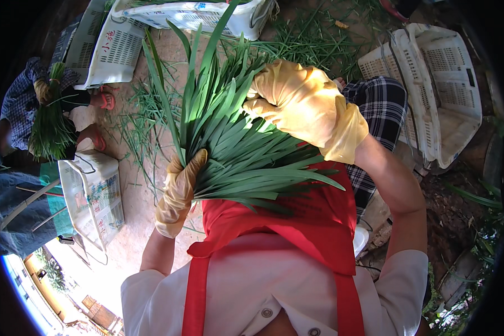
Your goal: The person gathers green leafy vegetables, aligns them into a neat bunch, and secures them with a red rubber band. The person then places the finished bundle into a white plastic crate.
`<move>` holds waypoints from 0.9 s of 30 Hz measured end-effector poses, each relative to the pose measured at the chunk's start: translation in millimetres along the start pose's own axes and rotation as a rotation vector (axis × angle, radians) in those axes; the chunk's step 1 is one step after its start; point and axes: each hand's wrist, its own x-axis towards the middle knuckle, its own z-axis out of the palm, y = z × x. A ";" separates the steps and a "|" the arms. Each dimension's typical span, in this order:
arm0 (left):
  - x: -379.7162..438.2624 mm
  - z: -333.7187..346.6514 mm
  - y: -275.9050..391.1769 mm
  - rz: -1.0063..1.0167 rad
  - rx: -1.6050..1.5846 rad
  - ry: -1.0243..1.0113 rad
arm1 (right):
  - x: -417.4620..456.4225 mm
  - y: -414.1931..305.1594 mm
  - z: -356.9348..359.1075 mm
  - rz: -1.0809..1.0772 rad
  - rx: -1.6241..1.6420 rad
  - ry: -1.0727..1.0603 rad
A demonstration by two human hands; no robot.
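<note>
A large fanned bunch of flat green leaves, which look like Chinese chives, lies across my lap over a red apron. My left hand, in a yellowish rubber glove, grips the bunch at its left side, thumb laid over the leaves. Above and to the right, my right hand, gloved alike, is bent over the upper leaves with its fingertips curled against them. Whether those fingers pinch any leaves cannot be made out. A few longer leaves stick up past the rest at the upper left.
White plastic crates stand at the top, right and left. Loose leaves litter the ground. At the far left a co-worker in a checked shirt holds a tied green bunch. Plaid cloth covers my leg.
</note>
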 end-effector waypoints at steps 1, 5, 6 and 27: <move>0.6 0.2 -1.1 0.004 -0.003 0.004 | 0.4 2.0 0.0 0.001 -0.040 0.036; -1.5 1.2 -3.2 0.011 0.036 0.050 | 13.1 27.0 -23.4 -0.120 -0.659 0.260; 0.0 2.0 -0.8 0.010 0.058 0.051 | 10.4 24.8 -42.0 0.015 -0.442 0.310; 9.8 -16.8 -17.9 -0.020 -0.195 -0.104 | -89.5 64.6 -3.4 0.394 0.050 -0.351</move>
